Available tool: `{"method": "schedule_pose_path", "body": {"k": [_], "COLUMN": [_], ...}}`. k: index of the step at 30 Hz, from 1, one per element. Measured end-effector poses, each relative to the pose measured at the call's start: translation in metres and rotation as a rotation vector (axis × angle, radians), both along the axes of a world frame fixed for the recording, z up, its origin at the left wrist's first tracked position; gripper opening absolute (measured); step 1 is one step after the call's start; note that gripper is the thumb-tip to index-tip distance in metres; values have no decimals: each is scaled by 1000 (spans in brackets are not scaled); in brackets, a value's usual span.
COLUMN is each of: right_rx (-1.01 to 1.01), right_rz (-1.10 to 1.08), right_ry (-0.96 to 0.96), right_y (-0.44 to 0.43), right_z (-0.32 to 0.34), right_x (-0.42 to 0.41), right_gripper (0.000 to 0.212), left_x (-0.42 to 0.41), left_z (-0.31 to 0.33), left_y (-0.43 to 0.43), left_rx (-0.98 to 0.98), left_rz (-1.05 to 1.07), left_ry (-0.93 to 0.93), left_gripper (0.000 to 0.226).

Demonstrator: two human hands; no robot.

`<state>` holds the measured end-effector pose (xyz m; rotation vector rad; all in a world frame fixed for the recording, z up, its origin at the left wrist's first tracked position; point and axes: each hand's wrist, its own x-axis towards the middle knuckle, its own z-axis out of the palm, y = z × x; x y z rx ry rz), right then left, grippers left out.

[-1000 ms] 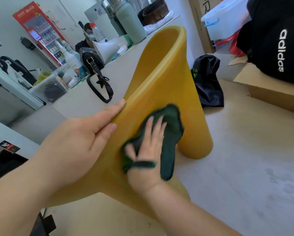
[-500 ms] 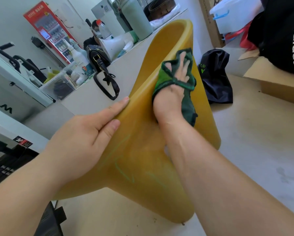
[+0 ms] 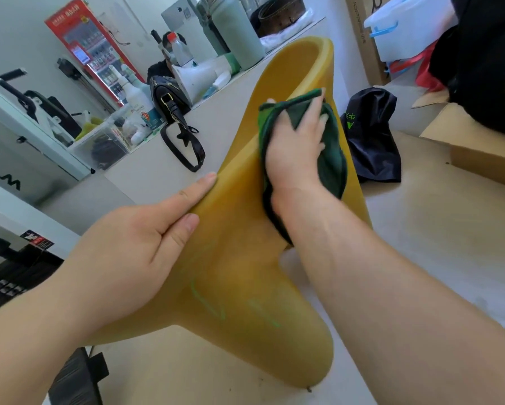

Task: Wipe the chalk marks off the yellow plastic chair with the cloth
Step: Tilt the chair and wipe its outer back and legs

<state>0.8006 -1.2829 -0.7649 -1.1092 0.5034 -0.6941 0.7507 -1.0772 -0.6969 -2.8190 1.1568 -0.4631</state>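
Observation:
The yellow plastic chair (image 3: 245, 287) lies tipped on the floor, its underside facing me. Faint green chalk marks (image 3: 213, 305) show on its lower part. My left hand (image 3: 134, 247) holds the chair's left edge, thumb on the near face and fingers along the rim. My right hand (image 3: 298, 144) presses a dark green cloth (image 3: 333, 159) flat against the upper part of the chair, fingers spread. The cloth wraps around the hand's sides and hangs below the wrist.
A low white ledge (image 3: 216, 118) behind the chair carries a black handbag (image 3: 172, 103), bottles, a megaphone and a clear bin. A black bag (image 3: 374, 141) lies on the floor right of the chair. A cardboard box (image 3: 479, 153) and a black sports bag (image 3: 491, 62) stand at right.
My right hand slid the cloth from the chair's lower middle up toward its top, then slightly back down. The green chalk marks below became uncovered. My left hand stayed on the edge.

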Motion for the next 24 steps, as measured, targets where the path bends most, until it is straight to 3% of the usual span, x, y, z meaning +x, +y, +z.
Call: {"method": "schedule_pose_path", "body": {"k": [4,8,11,13,15,22,24], "right_rx": [-14,-36,-221,-427,-494,-218,-119], "right_rz": [-34,-60,19,162,216,-63,-51], "right_ry": [-36,-4,-17,97,135,16,-7], "right_y": [-7,60,136,166,166,64,17], "right_z": [-8,-28,-69,-102,-120,-81,-71], "right_x": [7,-15,-48,-65,-67,4,26], "right_gripper": [71,77,95,95,94,75,73], "left_x": [-1,-1,-1,0,1,1,0], "left_z": [0,-1,-1,-1,0,1,1], "left_y": [1,4,4,5,4,3,2], "left_rx": [-8,-17,-18,-22,-18,-12,-17], "left_rz": [7,5,-9,-11,-12,0,12], "left_ry": [22,40,14,15,17,48,65], "left_gripper": [45,46,45,41,42,41,45]}}
